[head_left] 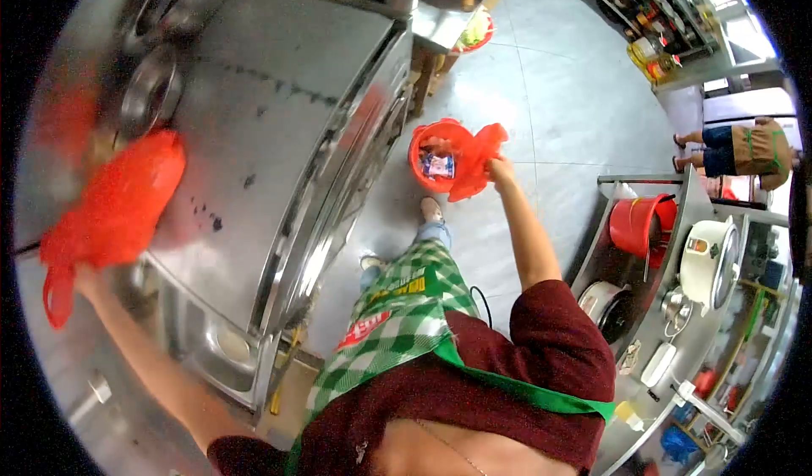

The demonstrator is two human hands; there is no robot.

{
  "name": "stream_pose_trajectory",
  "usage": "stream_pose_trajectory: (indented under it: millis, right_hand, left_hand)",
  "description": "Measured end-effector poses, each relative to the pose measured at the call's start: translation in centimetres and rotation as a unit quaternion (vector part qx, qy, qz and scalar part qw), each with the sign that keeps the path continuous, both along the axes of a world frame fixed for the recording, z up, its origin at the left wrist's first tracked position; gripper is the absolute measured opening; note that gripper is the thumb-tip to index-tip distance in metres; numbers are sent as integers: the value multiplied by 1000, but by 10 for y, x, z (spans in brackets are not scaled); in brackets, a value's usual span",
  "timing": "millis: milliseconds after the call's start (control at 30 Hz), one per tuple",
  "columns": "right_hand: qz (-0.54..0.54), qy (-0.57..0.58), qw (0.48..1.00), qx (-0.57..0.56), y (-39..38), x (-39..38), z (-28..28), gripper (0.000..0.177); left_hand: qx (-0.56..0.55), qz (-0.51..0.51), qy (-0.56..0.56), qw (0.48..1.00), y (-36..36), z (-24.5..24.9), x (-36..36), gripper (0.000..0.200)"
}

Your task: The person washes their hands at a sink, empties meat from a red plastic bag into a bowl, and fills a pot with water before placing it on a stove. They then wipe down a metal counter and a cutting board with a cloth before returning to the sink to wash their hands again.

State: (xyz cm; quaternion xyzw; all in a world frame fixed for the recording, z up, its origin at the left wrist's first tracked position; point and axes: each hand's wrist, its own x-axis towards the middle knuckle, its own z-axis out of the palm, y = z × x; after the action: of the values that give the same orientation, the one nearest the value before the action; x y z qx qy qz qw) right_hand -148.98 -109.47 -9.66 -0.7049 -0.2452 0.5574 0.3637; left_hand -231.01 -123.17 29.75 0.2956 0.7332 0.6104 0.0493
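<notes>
My left hand is stretched out to the far left, closed on a full-looking red plastic bag. That bag hangs at the edge of the steel counter, and its contents are hidden. On the other side, my right hand grips a second red plastic bag, which looks thin and crumpled. It is right beside a red bin on the floor near my feet. Inside the bin lies a blue and white packet with other items I cannot make out.
Metal bowls stand on the counter's left side. To the right, a shelf unit holds a red bucket and a white rice cooker. A person in a brown top stands further off at right. Bottles line a far shelf.
</notes>
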Motion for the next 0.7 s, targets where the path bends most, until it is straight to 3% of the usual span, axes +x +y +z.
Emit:
stream_pose_trajectory:
  millis: [67, 200, 233, 300, 400, 467, 533, 567, 633, 700]
  right_hand:
    - [-42, 26, 997, -51, 23, -5, -21, 20]
    - [-72, -19, 997, -23, 67, -13, -129, 20]
    - [-39, 11, 997, -66, 76, -8, -183, 20]
    - [75, -68, 990, -98, 64, -4, -191, 23]
    - [247, -177, 946, -114, 73, -5, -150, 28]
    - [288, -216, 927, -106, 54, 13, -157, 33]
    - [266, -230, 933, -73, 30, 50, -203, 39]
    - [300, -239, 921, -71, 19, 76, -182, 43]
    - [248, -87, 951, -165, -14, 154, -203, 43]
    - [208, -114, 960, -148, -54, 244, -186, 40]
  left_hand:
    - [-30, 36, 67, 997, -7, 11, 21, 51]
    - [-87, 98, 189, 973, -37, 27, 115, 50]
    - [-103, 110, 208, 966, -41, 28, 152, 50]
    - [-132, 129, 219, 958, -56, 28, 235, 49]
    - [-160, 141, 169, 962, -72, 15, 347, 49]
    - [-171, 138, 107, 970, -84, 6, 414, 48]
    - [-168, 135, 34, 976, -99, -2, 476, 48]
    - [-163, 136, -1, 977, -108, -5, 505, 48]
    - [-170, 128, -75, 974, -121, -12, 563, 47]
    - [-173, 111, -153, 967, -123, -22, 616, 47]
